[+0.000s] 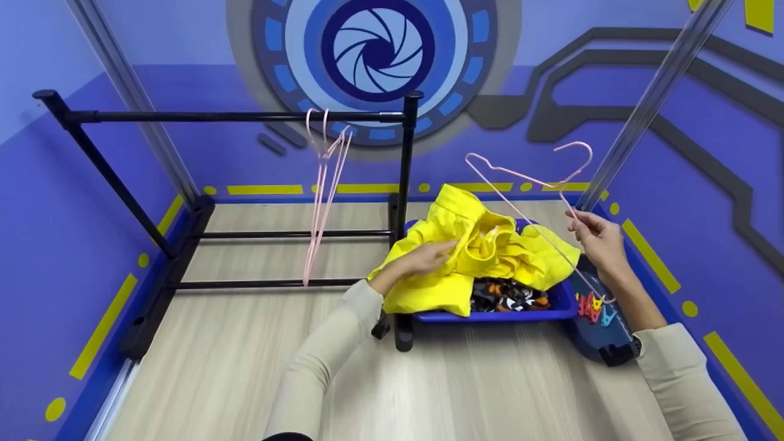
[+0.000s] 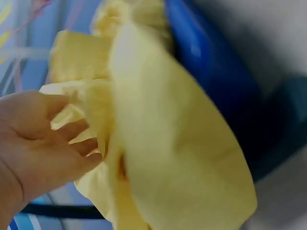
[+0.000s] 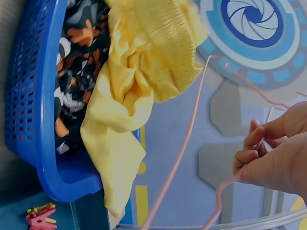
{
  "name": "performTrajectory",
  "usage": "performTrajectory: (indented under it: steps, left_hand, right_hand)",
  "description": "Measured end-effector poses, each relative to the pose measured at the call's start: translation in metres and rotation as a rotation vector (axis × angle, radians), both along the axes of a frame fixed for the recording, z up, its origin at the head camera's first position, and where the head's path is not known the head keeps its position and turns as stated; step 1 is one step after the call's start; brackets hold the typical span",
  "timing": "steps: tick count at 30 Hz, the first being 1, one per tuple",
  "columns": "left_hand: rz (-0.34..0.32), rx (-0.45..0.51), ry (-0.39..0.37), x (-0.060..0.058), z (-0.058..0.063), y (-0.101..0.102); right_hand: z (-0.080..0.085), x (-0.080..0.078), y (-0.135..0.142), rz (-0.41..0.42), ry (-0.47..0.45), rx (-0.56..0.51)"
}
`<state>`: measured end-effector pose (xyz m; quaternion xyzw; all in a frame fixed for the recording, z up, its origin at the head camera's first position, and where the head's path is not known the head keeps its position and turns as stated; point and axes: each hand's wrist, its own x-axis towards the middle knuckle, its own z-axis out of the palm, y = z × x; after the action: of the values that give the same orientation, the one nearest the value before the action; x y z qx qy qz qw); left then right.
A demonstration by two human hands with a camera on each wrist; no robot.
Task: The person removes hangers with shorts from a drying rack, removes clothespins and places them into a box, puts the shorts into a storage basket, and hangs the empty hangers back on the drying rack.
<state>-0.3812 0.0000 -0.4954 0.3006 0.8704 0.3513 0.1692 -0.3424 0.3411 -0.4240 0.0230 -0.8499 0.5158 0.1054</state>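
Note:
My right hand (image 1: 600, 242) pinches a pink wire hanger (image 1: 520, 174) by one sloping shoulder, and its hook points upward. The hanger is tilted over the right part of a blue basket (image 1: 490, 316). A yellow garment with a gathered elastic waistband (image 1: 441, 288) lies bunched over the basket. At its left side my left hand (image 1: 429, 257) touches the cloth. In the left wrist view the fingers of the left hand (image 2: 48, 139) are loosely extended against the yellow fabric (image 2: 168, 134). The right wrist view shows the right thumb and fingers closed round the pink wire.
A black clothes rack (image 1: 245, 116) stands on the left, with pink hangers (image 1: 318, 208) on its top bar. Black, orange and white patterned cloth (image 1: 508, 295) lies in the basket. Right of it, a dark blue container (image 1: 594, 349) holds several colored clothespins (image 1: 593, 309). Painted walls surround the floor.

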Motion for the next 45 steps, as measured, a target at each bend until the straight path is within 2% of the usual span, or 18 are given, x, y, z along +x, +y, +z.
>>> performTrajectory:
  steps: [2,4,6,8,12,16,20,22,25,28,29,31,34,36,38,41,45]
  left_hand:
    - [-0.061,-0.124,0.023,-0.002,-0.005,0.002]
    - [-0.105,-0.165,-0.02,-0.005,-0.007,0.0]
    - [-0.112,-0.171,-0.085,-0.008,-0.008,-0.004]
    - [-0.119,-0.178,-0.102,-0.008,-0.008,-0.008]
    - [-0.139,-0.255,-0.069,-0.002,-0.001,-0.022]
    - [-0.167,-0.366,-0.059,0.006,0.016,-0.04]
    - [-0.178,-0.441,0.005,0.013,0.042,-0.062]
    - [-0.171,-0.421,0.052,0.018,0.057,-0.075]
    - [-0.134,-0.295,0.108,0.026,0.079,-0.1]
    - [-0.052,-0.124,0.175,0.034,0.105,-0.128]
    - [-0.013,-0.071,0.221,0.036,0.114,-0.138]
    - [0.082,0.029,0.348,0.039,0.133,-0.157]
    - [0.27,0.2,0.552,0.043,0.16,-0.184]
    - [0.398,0.258,0.7,0.043,0.177,-0.202]
    - [0.521,0.262,0.813,0.043,0.19,-0.221]
    - [0.678,0.172,0.909,0.041,0.2,-0.247]
    - [0.838,0.043,0.869,0.038,0.203,-0.277]
  right_hand:
    - [0.002,0.003,-0.001,0.082,-0.063,-0.137]
    - [0.005,0.006,-0.002,0.177,-0.137,-0.302]
    - [0.009,0.008,-0.003,0.257,-0.217,-0.451]
    - [0.011,0.009,-0.003,0.326,-0.29,-0.548]
    - [0.014,0.01,-0.001,0.447,-0.387,-0.671]
    - [0.013,0.01,0.003,0.523,-0.439,-0.737]
    - [0.011,0.01,0.005,0.589,-0.467,-0.733]
    - [0.012,0.012,0.003,0.632,-0.473,-0.711]
    - [0.016,0.017,-0.002,0.693,-0.471,-0.658]
    - [0.024,0.025,-0.01,0.743,-0.458,-0.613]
    - [0.028,0.028,-0.013,0.755,-0.452,-0.602]
    - [0.037,0.035,-0.019,0.765,-0.436,-0.586]
    - [0.053,0.047,-0.03,0.767,-0.4,-0.566]
    - [0.064,0.055,-0.038,0.778,-0.374,-0.558]
    - [0.074,0.062,-0.047,0.804,-0.356,-0.567]
    - [0.086,0.07,-0.061,0.852,-0.347,-0.584]
    - [0.096,0.075,-0.079,0.883,-0.364,-0.584]
